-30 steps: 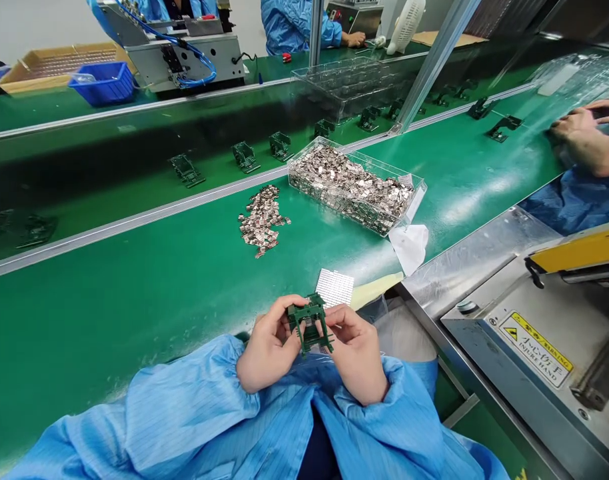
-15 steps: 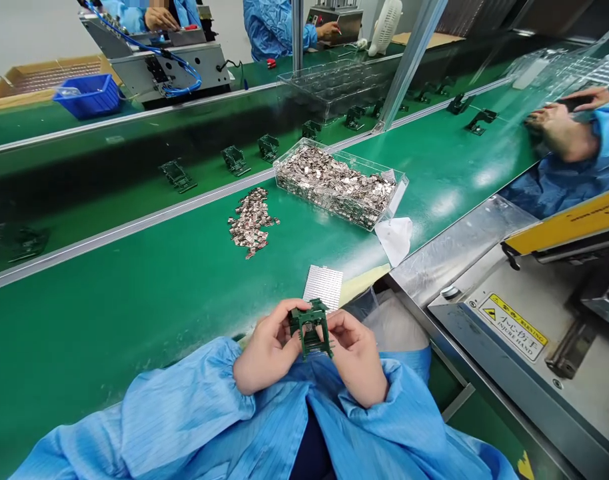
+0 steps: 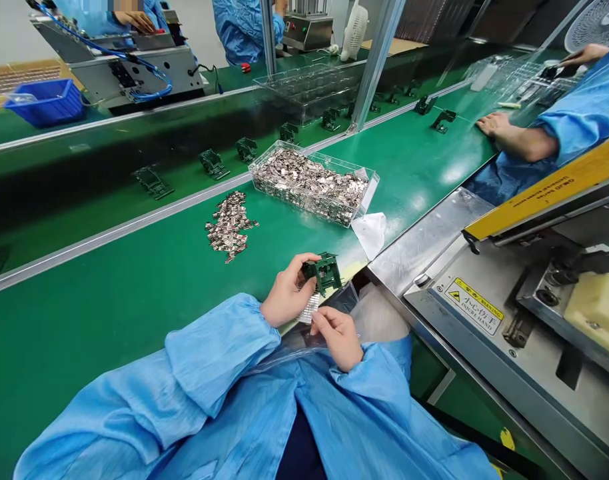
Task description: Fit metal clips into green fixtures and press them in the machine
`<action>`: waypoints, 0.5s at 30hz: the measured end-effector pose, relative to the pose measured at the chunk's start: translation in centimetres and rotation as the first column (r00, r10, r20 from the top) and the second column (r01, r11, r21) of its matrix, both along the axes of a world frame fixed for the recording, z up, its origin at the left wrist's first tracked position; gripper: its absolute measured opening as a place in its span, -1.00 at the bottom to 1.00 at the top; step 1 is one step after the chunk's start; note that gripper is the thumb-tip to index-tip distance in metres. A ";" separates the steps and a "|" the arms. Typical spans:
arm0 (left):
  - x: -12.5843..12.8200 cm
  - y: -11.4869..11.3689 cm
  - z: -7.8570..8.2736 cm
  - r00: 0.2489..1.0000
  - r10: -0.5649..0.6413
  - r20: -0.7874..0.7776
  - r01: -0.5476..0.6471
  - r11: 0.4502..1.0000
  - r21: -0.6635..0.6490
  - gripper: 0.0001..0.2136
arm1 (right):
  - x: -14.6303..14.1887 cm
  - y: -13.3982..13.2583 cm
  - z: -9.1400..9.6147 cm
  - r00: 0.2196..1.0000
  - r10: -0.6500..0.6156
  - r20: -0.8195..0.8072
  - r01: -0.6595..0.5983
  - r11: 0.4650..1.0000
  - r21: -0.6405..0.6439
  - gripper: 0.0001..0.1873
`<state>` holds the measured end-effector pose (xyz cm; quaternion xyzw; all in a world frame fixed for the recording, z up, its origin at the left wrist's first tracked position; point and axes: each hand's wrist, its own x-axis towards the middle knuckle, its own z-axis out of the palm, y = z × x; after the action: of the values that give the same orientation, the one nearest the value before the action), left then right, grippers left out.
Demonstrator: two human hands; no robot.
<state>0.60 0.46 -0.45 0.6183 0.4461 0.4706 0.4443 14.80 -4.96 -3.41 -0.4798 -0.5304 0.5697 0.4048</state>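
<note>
**Status.** The left hand (image 3: 286,298) grips the green fixture (image 3: 324,273) alone, fingertips on its left side. The piece is raised and tilted over the near edge of the surface (image 3: 134,287). The right hand (image 3: 337,335) sits lower, thumb and forefinger drawn into a narrow pinch at the bottom edge of the ribbed sheet (image 3: 309,309). Whether anything lies between the tips cannot be told.

**Risks.**
- One-handed fingertip hold: a slip would likely drop the fixture onto the sheet or off the edge into the lap.
- The sheet lies partly under the left hand and right at the edge, so a tug from the pinch could drag it off the surface.
- The loose pile (image 3: 229,224) of metal parts lies unconfined beside the clear tray (image 3: 369,187), and a passing sleeve could scatter it.
- The machine (image 3: 524,347) bearing the warning label (image 3: 474,306) stands just beside the right arm — a pinch hazard if the arm strays.

**Change from half a second ago.** Both hands then held the fixture upright before the chest, with the sheet uncovered beyond it. The right hand has since let go and dropped to the sheet, and the left has carried the fixture up and to the right. The co-worker's hand (image 3: 504,130) now lies flat on the surface.
</note>
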 end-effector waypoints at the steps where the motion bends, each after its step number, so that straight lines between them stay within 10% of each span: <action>1: 0.0 -0.1 0.0 1.000 0.002 -0.004 -0.002 1.000 0.008 -0.69 | -0.1 0.0 -0.1 1.000 -0.013 0.006 0.013 1.000 0.027 -0.51; 8: -0.4 0.0 0.0 1.000 0.008 0.004 -0.008 1.000 -0.001 -0.68 | 0.2 -0.1 -1.2 0.995 -0.025 0.097 0.007 0.985 0.174 -0.46; 15: -0.2 -0.1 0.2 0.988 0.029 0.151 -0.036 0.998 0.041 -0.71 | 2.4 0.0 -2.1 0.953 0.114 0.282 -0.129 0.991 0.035 -0.62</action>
<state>0.38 0.40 -0.23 0.5832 0.4109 0.5328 0.4552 17.16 -4.97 -5.53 -0.5110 -0.6257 0.5058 0.3025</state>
